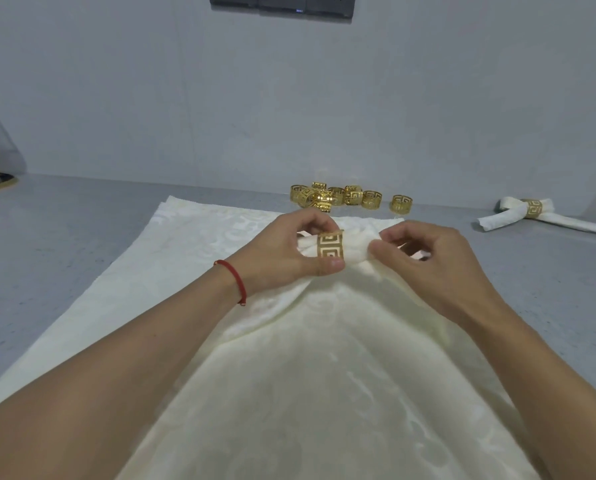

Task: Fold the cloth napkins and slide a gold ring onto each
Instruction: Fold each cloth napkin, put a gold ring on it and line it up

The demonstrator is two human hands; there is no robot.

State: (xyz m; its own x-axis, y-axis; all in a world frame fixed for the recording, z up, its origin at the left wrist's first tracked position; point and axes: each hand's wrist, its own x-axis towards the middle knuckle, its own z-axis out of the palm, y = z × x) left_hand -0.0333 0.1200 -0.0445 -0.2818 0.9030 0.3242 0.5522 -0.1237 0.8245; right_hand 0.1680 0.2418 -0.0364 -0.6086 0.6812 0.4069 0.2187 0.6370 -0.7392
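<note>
- While the left hand (282, 249) pinches a gold ring (330, 248) between thumb and curled fingers, a bunched end of the cream napkin (324, 358) sits inside that ring, near the middle of the grey worktop (64, 237).
- The right hand (428, 261) has its fingers curled round the gathered cloth just beside the ring.
- From the hands, the napkin spreads toward the worktop's near edge, over a flat cream cloth (185, 244) on the left.
- Loose gold rings (338, 196) cluster near the far edge, by the wall.
- A finished napkin (539, 216), rolled and ringed, lies toward the far right corner.
- A red string bracelet (235, 278) circles the left wrist.
</note>
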